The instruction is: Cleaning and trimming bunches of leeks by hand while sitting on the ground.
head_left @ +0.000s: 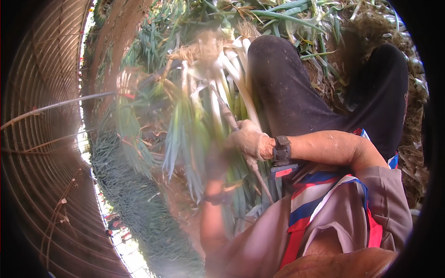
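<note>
My right hand (250, 139), in a pale glove, is closed around a long, thin, dirt-brown wand (229, 116). The wand slants from the white stalks at its far end back toward my torso. Beneath and beside it lies a bunch of leek-like green onions (238, 76), with white stalks, bushy brown roots at the far end and green leaves trailing toward me. My left hand (216, 162) is over the leaves, left of the right hand. Motion smears its fingers, so its grip does not show.
Bent legs in dark trousers (292, 92) flank the bunch on the right. More pulled onions (296, 18) and matted roots lie beyond. Dense green leaves (134, 199) spread along the left, beside a ribbed tunnel wall (41, 125). A thin pole (58, 107) crosses in front of that wall.
</note>
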A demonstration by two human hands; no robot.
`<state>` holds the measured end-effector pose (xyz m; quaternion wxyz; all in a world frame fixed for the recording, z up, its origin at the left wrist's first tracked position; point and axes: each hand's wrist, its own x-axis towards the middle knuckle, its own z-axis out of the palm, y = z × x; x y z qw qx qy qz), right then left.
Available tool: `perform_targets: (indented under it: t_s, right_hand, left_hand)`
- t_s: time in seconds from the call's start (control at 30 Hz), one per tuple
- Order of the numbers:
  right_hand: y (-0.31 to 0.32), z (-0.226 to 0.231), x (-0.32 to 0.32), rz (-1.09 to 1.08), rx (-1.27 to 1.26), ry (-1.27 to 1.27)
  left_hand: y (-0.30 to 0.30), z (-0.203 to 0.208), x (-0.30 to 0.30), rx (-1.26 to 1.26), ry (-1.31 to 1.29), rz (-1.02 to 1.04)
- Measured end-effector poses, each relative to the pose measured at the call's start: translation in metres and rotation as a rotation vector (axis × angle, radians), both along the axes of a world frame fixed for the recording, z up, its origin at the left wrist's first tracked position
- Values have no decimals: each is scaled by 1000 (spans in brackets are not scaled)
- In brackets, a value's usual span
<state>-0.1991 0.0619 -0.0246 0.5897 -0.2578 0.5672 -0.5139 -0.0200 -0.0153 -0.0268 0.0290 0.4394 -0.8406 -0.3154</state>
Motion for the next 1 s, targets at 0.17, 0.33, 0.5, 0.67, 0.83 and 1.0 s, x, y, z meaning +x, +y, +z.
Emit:
perform_targets:
  t_s: [0.17,0.33,0.5,0.67,0.83,1.0]
  right_hand:
    - [-25,-3,-9,-94,121,-65]
    - [-13,6,2,-29,220,-57]
    - [-26,-48,30,-110,243,-541]
    - [15,46,-6,140,275,-256]
    - [40,33,-14,34,199,-341]
    - [58,36,-18,-419,7,-338]
  left_hand:
    - [-9,-4,6,111,13,40]
    - [-17,13,4,262,-150,79]
    - [-11,43,-11,517,194,144]
    - [-2,66,-25,973,722,453]
    - [-11,76,-57,879,587,146]
    - [-49,45,-63,620,167,-268]
